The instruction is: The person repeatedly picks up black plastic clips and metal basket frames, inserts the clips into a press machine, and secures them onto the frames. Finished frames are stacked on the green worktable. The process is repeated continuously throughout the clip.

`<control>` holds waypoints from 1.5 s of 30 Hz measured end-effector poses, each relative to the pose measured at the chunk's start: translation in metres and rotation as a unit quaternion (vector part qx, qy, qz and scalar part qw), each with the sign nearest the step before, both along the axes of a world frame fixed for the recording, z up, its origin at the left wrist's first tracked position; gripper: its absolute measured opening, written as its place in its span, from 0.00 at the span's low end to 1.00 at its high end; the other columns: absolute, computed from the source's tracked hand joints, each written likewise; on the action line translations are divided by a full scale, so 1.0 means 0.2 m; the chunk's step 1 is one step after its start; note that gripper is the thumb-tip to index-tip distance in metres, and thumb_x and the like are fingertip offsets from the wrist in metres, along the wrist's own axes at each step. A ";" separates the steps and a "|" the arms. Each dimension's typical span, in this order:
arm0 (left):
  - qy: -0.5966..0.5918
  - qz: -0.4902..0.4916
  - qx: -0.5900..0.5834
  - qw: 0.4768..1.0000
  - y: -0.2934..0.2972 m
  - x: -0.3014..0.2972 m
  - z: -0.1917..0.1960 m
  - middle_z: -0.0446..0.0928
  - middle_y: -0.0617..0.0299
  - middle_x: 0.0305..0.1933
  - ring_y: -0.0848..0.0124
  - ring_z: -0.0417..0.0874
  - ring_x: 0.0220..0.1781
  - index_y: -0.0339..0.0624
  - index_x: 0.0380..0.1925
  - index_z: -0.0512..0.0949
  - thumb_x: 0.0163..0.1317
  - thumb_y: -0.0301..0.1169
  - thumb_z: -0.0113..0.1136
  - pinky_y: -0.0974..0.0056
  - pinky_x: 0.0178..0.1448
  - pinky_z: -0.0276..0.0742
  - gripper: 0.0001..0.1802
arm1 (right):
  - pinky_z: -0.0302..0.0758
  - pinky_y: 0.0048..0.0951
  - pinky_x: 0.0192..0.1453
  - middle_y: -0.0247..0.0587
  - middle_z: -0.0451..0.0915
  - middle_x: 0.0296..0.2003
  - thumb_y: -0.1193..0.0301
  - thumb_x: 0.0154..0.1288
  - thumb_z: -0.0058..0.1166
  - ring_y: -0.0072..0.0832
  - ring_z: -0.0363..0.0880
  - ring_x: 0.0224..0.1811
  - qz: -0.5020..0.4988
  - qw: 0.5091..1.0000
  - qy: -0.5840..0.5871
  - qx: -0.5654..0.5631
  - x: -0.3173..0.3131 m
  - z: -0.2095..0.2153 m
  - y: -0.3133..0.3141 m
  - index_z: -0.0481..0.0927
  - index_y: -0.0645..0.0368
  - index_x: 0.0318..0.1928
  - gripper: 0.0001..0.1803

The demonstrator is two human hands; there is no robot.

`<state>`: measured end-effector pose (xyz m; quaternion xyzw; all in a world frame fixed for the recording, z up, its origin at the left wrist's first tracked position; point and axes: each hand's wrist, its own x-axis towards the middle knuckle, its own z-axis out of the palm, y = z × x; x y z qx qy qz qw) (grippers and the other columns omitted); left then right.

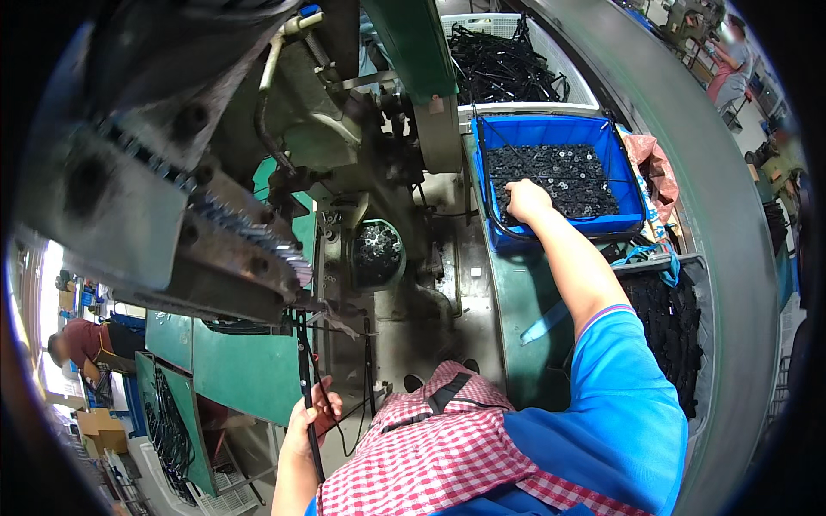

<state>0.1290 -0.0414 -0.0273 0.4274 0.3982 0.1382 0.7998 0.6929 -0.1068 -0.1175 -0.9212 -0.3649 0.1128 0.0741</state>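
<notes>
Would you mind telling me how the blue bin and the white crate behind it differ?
The blue bin has solid walls and holds small black round parts; the white crate has slotted walls and holds long black strips. The right hand reaches into the blue bin; none touches the white crate. Both sit right of the machine.

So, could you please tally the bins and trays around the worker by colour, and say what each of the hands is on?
Blue bin of small black parts, right hand in it: 1
White basket of long black strips: 1
Grey tray of black pieces: 1
Total: 3
The left hand grips a long black strip.
</notes>
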 end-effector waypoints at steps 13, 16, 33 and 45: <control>-0.074 -0.091 -0.013 0.993 0.17 -0.12 -0.06 0.75 0.56 0.45 0.72 0.76 0.42 0.27 0.65 0.54 0.49 0.48 0.66 0.69 0.51 0.69 0.51 | 0.67 0.25 0.16 0.28 0.72 0.19 0.72 0.51 0.61 0.18 0.67 0.17 -0.096 0.814 0.409 0.402 -0.58 0.40 0.27 0.78 0.53 0.36 0.10; -0.103 -0.116 -0.015 0.988 0.21 -0.15 -0.08 0.75 0.56 0.45 0.73 0.76 0.43 0.27 0.65 0.54 0.52 0.48 0.65 0.69 0.52 0.69 0.50 | 0.72 0.27 0.21 0.31 0.75 0.24 0.70 0.54 0.59 0.21 0.72 0.23 -0.083 0.852 0.403 0.324 -0.91 0.36 0.49 0.78 0.52 0.39 0.11; -0.120 -0.258 0.026 0.958 0.48 -0.21 -0.20 0.75 0.60 0.47 0.74 0.76 0.44 0.28 0.65 0.56 0.55 0.47 0.60 0.69 0.54 0.68 0.45 | 0.73 0.36 0.45 0.34 0.78 0.39 0.61 0.63 0.46 0.28 0.75 0.42 0.026 0.916 0.184 0.357 -1.11 -0.09 0.89 0.76 0.52 0.47 0.15; -0.111 -0.219 0.002 0.969 0.47 -0.22 -0.22 0.76 0.57 0.47 0.74 0.78 0.41 0.28 0.64 0.57 0.52 0.50 0.63 0.71 0.48 0.71 0.48 | 0.72 0.43 0.54 0.43 0.80 0.42 0.62 0.62 0.43 0.40 0.77 0.47 0.111 0.900 0.088 0.411 -1.13 -0.29 0.93 0.78 0.55 0.45 0.17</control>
